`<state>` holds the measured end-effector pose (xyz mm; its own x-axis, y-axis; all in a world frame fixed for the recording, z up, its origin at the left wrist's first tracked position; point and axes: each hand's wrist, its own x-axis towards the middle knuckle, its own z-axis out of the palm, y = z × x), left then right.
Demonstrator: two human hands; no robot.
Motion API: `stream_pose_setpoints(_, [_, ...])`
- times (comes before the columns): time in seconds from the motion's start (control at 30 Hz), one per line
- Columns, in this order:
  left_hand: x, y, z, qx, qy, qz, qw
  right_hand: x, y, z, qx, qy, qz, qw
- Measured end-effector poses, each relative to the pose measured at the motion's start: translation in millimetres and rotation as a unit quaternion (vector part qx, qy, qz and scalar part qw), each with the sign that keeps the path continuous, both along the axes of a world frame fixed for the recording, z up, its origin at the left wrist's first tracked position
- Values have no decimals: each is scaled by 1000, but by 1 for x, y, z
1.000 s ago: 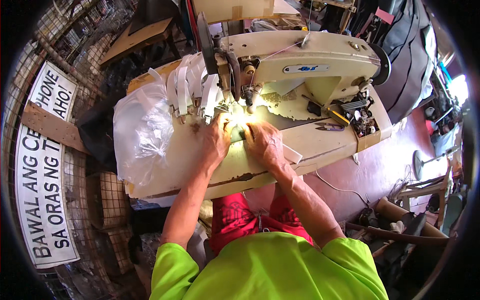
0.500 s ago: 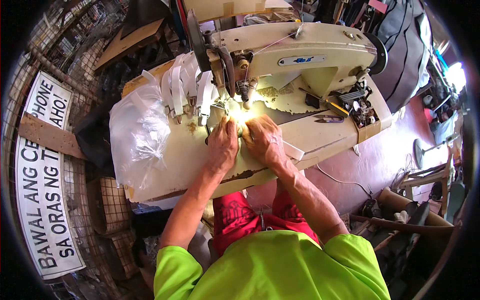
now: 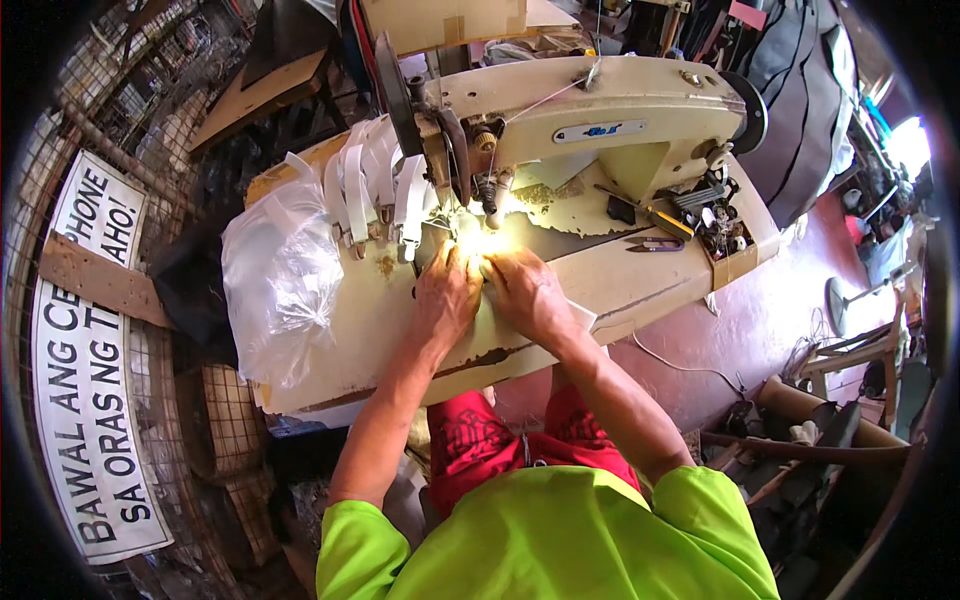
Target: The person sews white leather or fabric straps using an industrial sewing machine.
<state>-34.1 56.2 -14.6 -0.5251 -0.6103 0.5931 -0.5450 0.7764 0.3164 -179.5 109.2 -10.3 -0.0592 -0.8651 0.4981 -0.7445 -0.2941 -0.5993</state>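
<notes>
Both hands work close together at the needle end of a cream sewing machine [image 3: 590,95]. My left hand [image 3: 448,292] has its fingers bent and pinched just left of the glare under the needle. My right hand [image 3: 532,298] is closed beside it, the fingertips of the two hands nearly meeting. A white strap [image 3: 581,316] lies in their grip, one end sticking out past my right wrist. Bright lamp light washes out the strap's middle and the presser foot. Left of the needle, several white straps with metal buckles [image 3: 360,190] lie bunched on the machine table [image 3: 400,355].
A tied clear plastic bag [image 3: 285,275] fills the table's left end. To the right lie thread snips [image 3: 655,244], a yellow-handled tool [image 3: 670,222] and a box of small parts [image 3: 735,245]. A wire-mesh wall with a white sign [image 3: 95,400] stands at far left.
The view has shifted slightly, so the machine sits a little lower. My right hand has turned a little and its fingers are drawn in near the needle; less strap shows past the wrist.
</notes>
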Motion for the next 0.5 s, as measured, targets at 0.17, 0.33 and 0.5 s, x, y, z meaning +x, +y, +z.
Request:
stream_pose_setpoints(0.17, [9,-8,11,281,49,-19,958,-43,0,51,187,-224,65,954])
stream_pose_setpoints(0.33, [9,-7,21,492,233,-191,817,-36,-1,40,247,-358,142,889])
stream_pose_setpoints(0.5, [9,-6,21,547,302,-198,755,-30,1,23,212,-387,89,893])
